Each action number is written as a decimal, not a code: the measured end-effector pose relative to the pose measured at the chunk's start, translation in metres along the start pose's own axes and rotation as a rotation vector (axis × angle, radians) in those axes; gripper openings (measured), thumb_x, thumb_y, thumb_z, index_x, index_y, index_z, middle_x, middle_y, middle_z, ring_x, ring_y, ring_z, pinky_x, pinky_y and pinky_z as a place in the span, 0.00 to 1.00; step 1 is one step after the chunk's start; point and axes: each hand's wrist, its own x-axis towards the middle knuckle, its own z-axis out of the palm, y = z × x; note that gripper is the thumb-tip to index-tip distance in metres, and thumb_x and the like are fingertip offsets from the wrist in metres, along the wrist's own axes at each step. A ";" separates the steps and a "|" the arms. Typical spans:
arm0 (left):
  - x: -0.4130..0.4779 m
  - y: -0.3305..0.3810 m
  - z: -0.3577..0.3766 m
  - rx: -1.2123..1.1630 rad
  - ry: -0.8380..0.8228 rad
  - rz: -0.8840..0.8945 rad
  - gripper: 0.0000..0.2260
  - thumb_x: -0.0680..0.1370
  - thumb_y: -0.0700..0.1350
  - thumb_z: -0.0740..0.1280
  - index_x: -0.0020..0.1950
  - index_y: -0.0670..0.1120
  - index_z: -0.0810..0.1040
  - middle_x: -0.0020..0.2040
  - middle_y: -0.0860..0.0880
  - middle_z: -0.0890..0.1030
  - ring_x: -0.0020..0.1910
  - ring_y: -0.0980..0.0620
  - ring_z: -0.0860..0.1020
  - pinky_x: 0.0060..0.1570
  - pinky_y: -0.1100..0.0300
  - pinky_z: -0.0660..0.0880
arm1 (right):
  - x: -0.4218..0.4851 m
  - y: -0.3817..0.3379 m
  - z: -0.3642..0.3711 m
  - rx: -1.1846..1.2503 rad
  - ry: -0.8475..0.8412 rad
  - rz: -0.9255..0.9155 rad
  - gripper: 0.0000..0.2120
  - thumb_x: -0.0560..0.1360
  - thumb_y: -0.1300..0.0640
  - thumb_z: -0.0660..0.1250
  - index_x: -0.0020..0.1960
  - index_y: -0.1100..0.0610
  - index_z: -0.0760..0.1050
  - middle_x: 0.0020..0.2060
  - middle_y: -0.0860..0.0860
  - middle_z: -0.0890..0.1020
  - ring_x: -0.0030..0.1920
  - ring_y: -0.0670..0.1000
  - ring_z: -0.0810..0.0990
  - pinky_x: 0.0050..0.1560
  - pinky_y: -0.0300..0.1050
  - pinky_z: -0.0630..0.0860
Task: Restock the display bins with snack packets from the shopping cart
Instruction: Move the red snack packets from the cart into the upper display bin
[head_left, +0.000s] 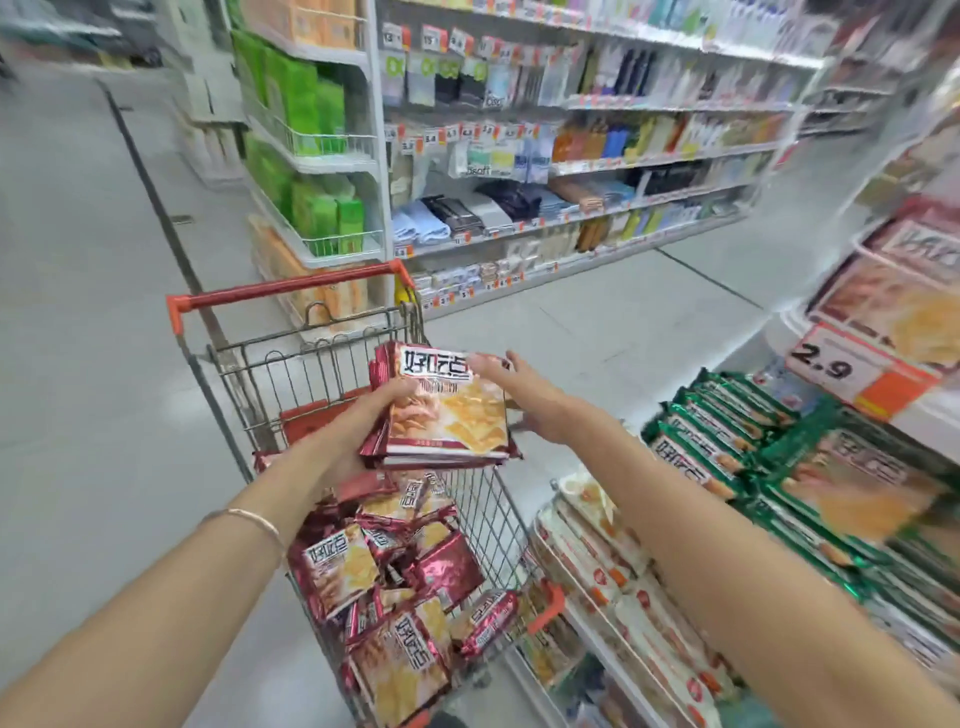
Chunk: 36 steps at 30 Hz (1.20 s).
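Beneath the fingers, the shopping cart (291, 374) holds loose red packets (337, 566); display bins (608, 654) lie to their right. The left hand (384, 400) clasps the packet stack (447, 410) by its left edge, while the right hand (493, 366) rests straight-fingered on the far corner. It would be wise to squeeze both edges squarely before swinging right, lest packets slide.

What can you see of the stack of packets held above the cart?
The stack is a bundle of flat, shiny dark-red snack packets, seemingly foil, edges roughly aligned. The top one faces the camera: a white label with bold dark characters over a picture of pale crackers. It is held tilted above the cart, apart from the loose packets inside. The left hand grips its left edge, thumb on top; the right hand lays straight fingers on its upper right corner.
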 end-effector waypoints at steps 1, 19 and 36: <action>-0.001 0.014 0.013 0.013 -0.047 0.038 0.44 0.56 0.64 0.80 0.63 0.40 0.76 0.51 0.39 0.85 0.45 0.43 0.85 0.47 0.51 0.81 | -0.015 0.000 -0.010 0.090 -0.032 0.000 0.46 0.66 0.33 0.75 0.76 0.51 0.61 0.64 0.52 0.81 0.60 0.54 0.82 0.62 0.54 0.78; -0.013 0.229 0.425 0.380 -0.566 0.523 0.22 0.81 0.60 0.61 0.35 0.46 0.77 0.22 0.54 0.76 0.18 0.57 0.74 0.20 0.68 0.71 | -0.290 -0.070 -0.301 0.156 0.961 -0.527 0.42 0.66 0.37 0.78 0.72 0.52 0.64 0.64 0.47 0.78 0.59 0.48 0.80 0.59 0.44 0.77; 0.094 0.225 0.461 0.363 -0.498 0.386 0.12 0.81 0.48 0.63 0.61 0.46 0.76 0.49 0.41 0.81 0.40 0.44 0.81 0.45 0.50 0.79 | -0.255 -0.005 -0.381 0.052 0.950 -0.415 0.39 0.72 0.40 0.73 0.76 0.52 0.61 0.68 0.47 0.74 0.67 0.51 0.74 0.70 0.52 0.70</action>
